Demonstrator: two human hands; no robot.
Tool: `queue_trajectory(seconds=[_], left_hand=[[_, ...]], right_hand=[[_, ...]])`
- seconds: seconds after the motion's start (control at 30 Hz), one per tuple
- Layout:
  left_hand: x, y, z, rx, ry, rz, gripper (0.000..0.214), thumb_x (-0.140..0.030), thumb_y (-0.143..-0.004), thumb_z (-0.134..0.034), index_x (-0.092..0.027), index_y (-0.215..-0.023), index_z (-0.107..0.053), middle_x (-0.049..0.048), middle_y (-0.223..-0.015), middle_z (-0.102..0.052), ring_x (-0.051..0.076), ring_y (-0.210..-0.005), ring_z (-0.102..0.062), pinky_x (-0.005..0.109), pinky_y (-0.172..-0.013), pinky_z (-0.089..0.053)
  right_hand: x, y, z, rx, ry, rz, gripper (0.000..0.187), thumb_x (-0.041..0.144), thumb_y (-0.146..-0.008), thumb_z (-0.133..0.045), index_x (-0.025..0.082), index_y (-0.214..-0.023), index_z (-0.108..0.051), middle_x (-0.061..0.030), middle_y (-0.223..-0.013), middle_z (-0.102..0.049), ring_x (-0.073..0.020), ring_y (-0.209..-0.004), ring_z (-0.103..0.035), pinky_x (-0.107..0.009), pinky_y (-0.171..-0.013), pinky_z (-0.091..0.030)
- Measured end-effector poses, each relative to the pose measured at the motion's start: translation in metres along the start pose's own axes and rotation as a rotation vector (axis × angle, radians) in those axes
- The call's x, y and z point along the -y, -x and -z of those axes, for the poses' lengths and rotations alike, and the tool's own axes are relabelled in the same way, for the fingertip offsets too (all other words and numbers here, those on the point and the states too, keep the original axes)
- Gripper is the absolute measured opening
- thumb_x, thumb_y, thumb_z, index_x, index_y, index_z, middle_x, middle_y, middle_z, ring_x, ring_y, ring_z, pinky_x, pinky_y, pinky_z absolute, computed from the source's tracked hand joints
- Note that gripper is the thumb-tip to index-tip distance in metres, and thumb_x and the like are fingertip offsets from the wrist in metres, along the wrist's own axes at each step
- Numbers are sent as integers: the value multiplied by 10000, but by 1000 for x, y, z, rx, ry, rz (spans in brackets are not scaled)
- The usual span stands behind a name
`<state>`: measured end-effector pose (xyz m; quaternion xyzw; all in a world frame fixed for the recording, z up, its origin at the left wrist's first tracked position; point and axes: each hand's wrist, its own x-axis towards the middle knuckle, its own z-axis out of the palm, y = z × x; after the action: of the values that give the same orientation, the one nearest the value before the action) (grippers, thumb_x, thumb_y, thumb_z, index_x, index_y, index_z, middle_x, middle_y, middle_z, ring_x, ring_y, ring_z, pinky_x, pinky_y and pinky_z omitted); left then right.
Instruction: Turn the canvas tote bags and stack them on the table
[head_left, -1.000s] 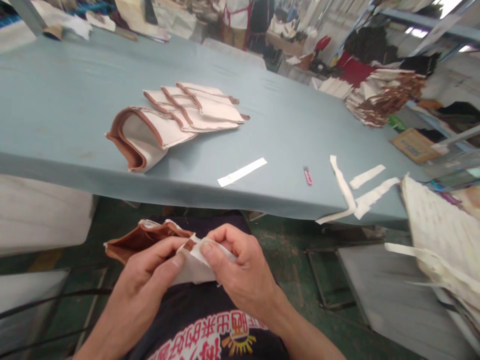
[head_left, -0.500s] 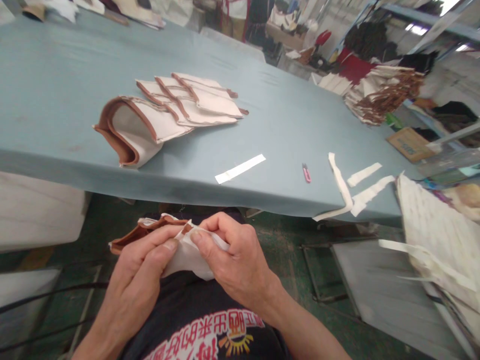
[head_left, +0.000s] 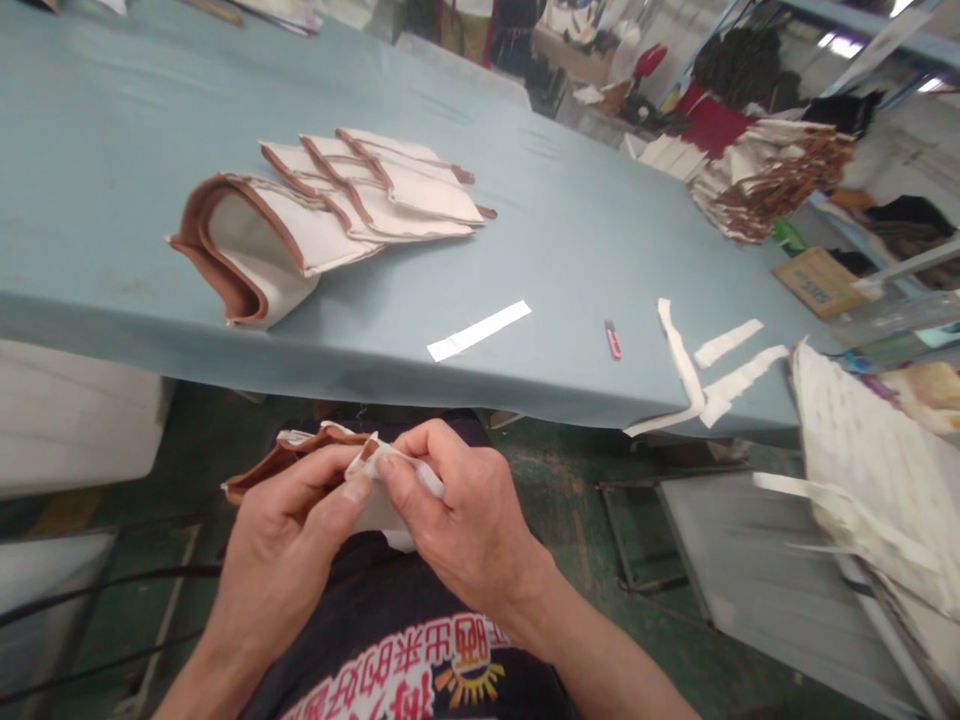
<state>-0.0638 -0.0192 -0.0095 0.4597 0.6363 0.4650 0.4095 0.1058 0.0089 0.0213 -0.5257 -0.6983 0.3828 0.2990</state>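
Note:
Over my lap, both hands pinch a white fabric pouch with brown edging (head_left: 379,512). My left hand (head_left: 296,530) is closed on its seam, thumb on top. Beside it, my right hand (head_left: 465,510) grips the cloth close by, thumb pressed near a small brown tab. The pouch's brown-lined part sticks out past my left fingers; its underside is hidden by my hands. On the table in front lie several similar white pouches (head_left: 420,190), overlapping in a row. The nearest pouch (head_left: 255,250) stands with its brown-trimmed mouth open.
On the blue-green table (head_left: 555,250) are a white strip (head_left: 480,331), small pink thread snips (head_left: 613,340) and several off-white strips (head_left: 682,365). A stack of white and brown pieces (head_left: 772,180) sits at the far right. Pale sheets (head_left: 862,450) lie to my right.
My hands have drawn slightly closer together on the pouch, and the cloth between them is more bunched. The view has shifted slightly; the things on the table stay put.

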Motion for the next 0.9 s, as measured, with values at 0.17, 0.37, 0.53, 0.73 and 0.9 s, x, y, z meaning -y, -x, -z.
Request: queue_trajectory(seconds=[0.17, 0.37, 0.53, 0.73, 0.9], left_hand=[[-4, 1, -1, 36, 0, -50, 299, -485, -930, -757, -231, -912, -913, 41, -897, -866, 243, -784, -779, 268, -689, -621], [-8, 2, -4, 6, -68, -122, 285, -446, -942, -722, -221, -865, -877, 20, -840, -851, 203, -702, -768, 230, -630, -606], [-9, 3, -9, -105, -153, -261, 235, -346, -899, -658, -228, -756, -802, -8, -722, -825, 176, -581, -745, 221, -536, -581], [3, 12, -15, -281, -370, -430, 203, -293, -935, -678, -227, -856, -853, -32, -753, -856, 148, -619, -773, 208, -653, -581], [12, 18, -18, -317, -337, -420, 222, -291, -945, -665, -219, -877, -863, -36, -786, -880, 144, -645, -801, 184, -662, -586]], right_hand=[[-1, 1, -2, -16, 38, 17, 259, 415, -1109, -594, 235, -953, -698, 2, -721, -717, -143, -575, -634, -250, -577, -405], [-2, 4, -10, -75, 114, 53, 227, 372, -1116, -608, 226, -984, -722, -10, -753, -774, -150, -591, -691, -256, -591, -417], [-5, 6, -14, -155, 230, 226, 245, 337, -1150, -606, 210, -980, -729, -8, -787, -826, -148, -626, -762, -255, -614, -455], [-12, 2, -15, -321, 475, 512, 461, 326, -1231, -477, 213, -841, -694, 7, -701, -792, -137, -589, -742, -313, -606, -443], [-18, 0, -14, -310, 490, 541, 511, 388, -1242, -469, 222, -808, -683, 21, -704, -790, -127, -596, -726, -311, -615, -451]])
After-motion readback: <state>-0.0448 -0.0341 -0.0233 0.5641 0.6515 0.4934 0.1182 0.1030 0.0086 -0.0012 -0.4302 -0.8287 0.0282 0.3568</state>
